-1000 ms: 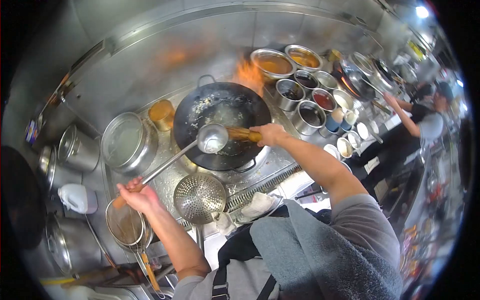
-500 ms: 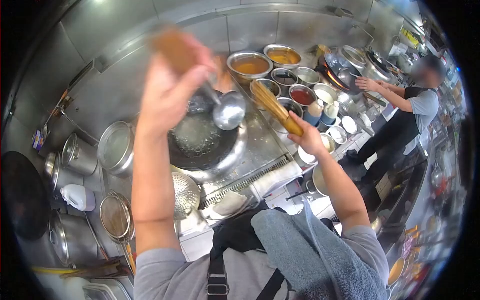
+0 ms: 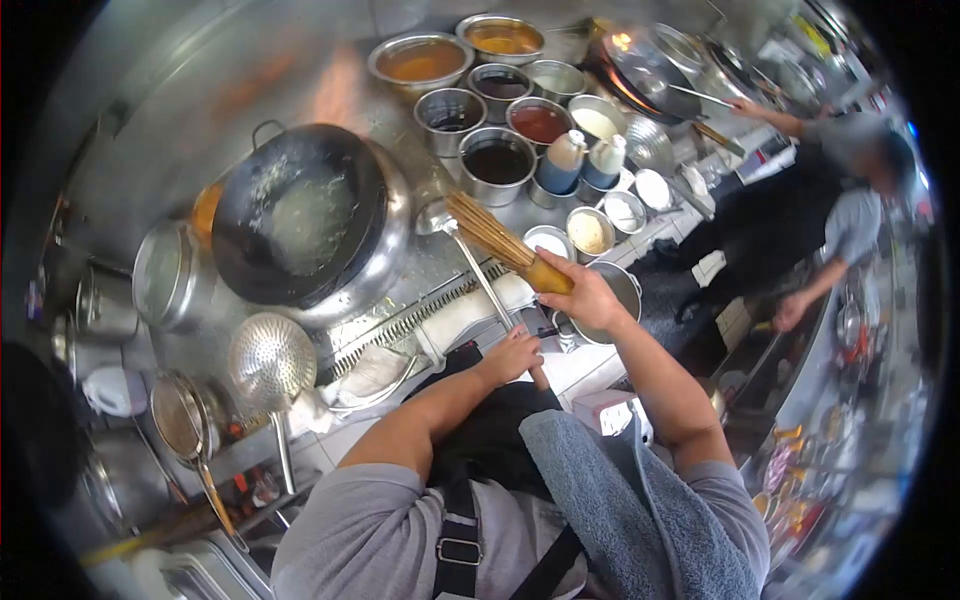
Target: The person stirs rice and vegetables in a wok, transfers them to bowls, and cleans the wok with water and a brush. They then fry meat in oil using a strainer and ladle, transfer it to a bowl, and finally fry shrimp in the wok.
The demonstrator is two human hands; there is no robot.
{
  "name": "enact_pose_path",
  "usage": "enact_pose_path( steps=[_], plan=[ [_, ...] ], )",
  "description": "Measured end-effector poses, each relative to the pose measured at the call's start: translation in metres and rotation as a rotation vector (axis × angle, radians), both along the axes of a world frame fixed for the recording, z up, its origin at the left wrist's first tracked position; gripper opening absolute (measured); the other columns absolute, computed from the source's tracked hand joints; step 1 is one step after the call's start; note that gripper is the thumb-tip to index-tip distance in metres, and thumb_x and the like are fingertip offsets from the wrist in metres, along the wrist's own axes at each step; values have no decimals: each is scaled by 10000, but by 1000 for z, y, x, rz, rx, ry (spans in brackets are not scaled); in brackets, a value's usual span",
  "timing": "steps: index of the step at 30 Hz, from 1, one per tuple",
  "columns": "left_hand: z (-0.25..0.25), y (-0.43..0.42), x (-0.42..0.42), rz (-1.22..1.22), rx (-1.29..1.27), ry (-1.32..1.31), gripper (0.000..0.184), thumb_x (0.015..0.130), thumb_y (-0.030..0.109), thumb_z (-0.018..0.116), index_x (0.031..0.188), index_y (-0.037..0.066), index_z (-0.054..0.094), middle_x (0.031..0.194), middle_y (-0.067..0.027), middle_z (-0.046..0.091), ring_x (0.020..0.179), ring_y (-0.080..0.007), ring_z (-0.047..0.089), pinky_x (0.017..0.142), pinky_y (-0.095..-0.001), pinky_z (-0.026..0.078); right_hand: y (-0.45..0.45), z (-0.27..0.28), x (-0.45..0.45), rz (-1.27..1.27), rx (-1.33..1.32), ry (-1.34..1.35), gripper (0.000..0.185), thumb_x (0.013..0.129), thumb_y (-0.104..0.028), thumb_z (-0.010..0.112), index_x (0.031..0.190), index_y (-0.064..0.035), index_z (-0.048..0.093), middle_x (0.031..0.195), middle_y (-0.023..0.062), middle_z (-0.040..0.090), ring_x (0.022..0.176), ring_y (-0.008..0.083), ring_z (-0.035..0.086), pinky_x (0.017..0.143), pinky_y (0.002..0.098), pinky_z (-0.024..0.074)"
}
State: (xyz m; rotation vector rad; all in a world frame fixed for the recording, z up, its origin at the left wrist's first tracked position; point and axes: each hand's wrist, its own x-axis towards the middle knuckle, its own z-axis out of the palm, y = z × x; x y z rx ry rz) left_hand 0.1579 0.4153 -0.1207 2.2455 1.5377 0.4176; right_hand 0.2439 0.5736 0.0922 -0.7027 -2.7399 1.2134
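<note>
My left hand (image 3: pixel 512 356) is closed around the handle of a metal ladle (image 3: pixel 478 272), low in front of my apron. The ladle's bowl lies near the stove edge, by the brush tips. My right hand (image 3: pixel 588 293) grips a bamboo wok brush (image 3: pixel 500 240) by its thick end, bristles pointing up and left. Left of both tools, a dark wok (image 3: pixel 350 180) sits tilted on the burner with cloudy, bubbling liquid in it. Seasoning pots, one holding dark liquid (image 3: pixel 497 162), stand just beyond the brush.
A perforated skimmer (image 3: pixel 272 360) and a mesh strainer (image 3: pixel 180 418) rest at the left front. A folded white cloth (image 3: pixel 375 372) lies along the stove edge. Flames show under another wok (image 3: pixel 640 75) at the back right, where a co-worker (image 3: pixel 780 200) stands holding a utensil.
My left hand has come down from above the wok to my waist, bringing the ladle beside the brush. My view has shifted right. The co-worker now reaches a utensil into the far wok.
</note>
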Motion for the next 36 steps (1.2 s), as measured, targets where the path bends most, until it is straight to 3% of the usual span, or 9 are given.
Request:
enact_pose_path(
  steps=[2,9,12,15,18,26,31,34,36],
  plan=[
    [9,2,-17,217,205,-110,321,819,138,611,1126,196,684,1258,-84,532,1249,-285,473,1118,-528,285,-4,-14,-13,-64,-147,-15,771,793,-217,757,1481,-168,412,1304,217,592,1198,343,584,1010,363,445],
    [89,-117,-128,912,431,-525,451,767,2,634,1199,133,636,1295,-144,526,1254,-351,466,1086,-446,357,-39,8,-125,71,-190,201,780,794,-143,774,1460,-96,372,1127,165,660,1012,248,642,936,352,475],
    [75,-250,-172,1491,726,-293,402,744,2,644,1143,26,608,1197,-187,565,1175,-382,505,1038,-453,382,-73,5,-178,150,40,345,828,783,-147,782,1475,-102,330,1126,184,653,1023,292,645,938,361,474],
    [65,-363,-178,1867,530,-61,543,768,62,673,1271,-10,482,1210,-246,519,1138,-424,496,1021,-490,363,-71,-38,-213,278,214,34,875,779,-255,773,1500,-150,287,1141,240,648,1070,397,628,951,417,476],
    [27,-401,-165,1840,211,-451,739,745,228,789,1350,-1,432,1234,-277,525,1160,-441,486,1010,-510,378,-94,-23,-229,386,343,-250,874,779,-340,752,1505,-176,294,1169,236,646,1095,421,610,952,454,474],
    [26,-399,-175,1861,-53,-373,704,766,196,778,1364,47,438,1174,-226,585,1080,-404,563,947,-475,451,-187,-8,-416,701,486,-253,535,912,-509,516,1288,-143,619,1200,216,641,1110,371,621,927,459,508],
    [91,-425,-185,1730,748,-1751,515,896,48,636,1345,36,384,1194,-128,573,1055,-235,605,867,-376,533,-240,-58,-504,113,-251,-183,453,977,-381,514,1347,-127,570,855,147,705,673,285,695,623,408,573],
    [96,-440,-178,1622,947,-1813,516,958,265,619,1369,37,404,1194,-132,594,947,-260,653,748,-366,556,-206,-47,-435,598,-139,-248,447,984,-352,540,1373,-131,555,821,148,681,456,193,590,480,352,528],
    [80,-428,-182,1732,707,-1870,487,992,407,529,1321,48,505,1089,-124,649,912,-244,661,730,-365,548,-126,-44,-406,860,-44,-287,485,967,-387,576,1392,-155,545,944,152,698,483,177,602,456,336,511]
  ],
)
